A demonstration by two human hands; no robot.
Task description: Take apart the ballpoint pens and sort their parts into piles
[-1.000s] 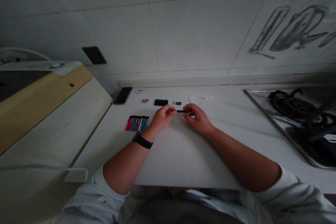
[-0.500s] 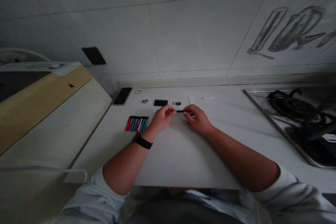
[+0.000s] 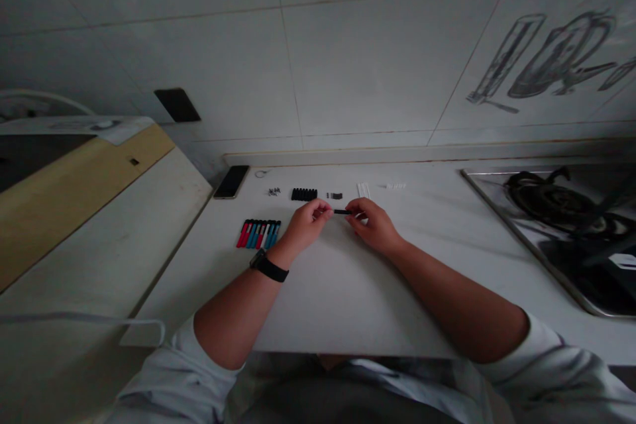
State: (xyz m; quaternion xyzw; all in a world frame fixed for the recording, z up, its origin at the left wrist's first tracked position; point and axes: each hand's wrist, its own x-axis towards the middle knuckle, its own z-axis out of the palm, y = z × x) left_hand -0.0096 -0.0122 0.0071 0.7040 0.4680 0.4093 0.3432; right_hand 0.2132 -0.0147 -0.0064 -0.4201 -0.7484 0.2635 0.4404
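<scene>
My left hand (image 3: 307,223) and my right hand (image 3: 373,225) meet over the white counter (image 3: 348,278), fingers pinched on the two ends of a short black pen part (image 3: 342,212) held level between them. A black watch sits on my left wrist. To the left of my left hand lies a row of red, blue and black pens (image 3: 259,234). Behind my hands, near the wall, lie a small pile of tiny metal parts (image 3: 273,191), a row of black pieces (image 3: 304,194), a small dark part (image 3: 334,196), white sticks (image 3: 364,189) and a small white piece (image 3: 395,185).
A dark phone (image 3: 231,181) lies at the counter's back left corner. A gas hob (image 3: 566,225) with a black burner grate fills the right side. A wooden board (image 3: 74,192) and a lower pale surface lie to the left. Tiled wall behind.
Hardly anything differs: both hands stay pinched on the black part, with only a slight shift of the fingers.
</scene>
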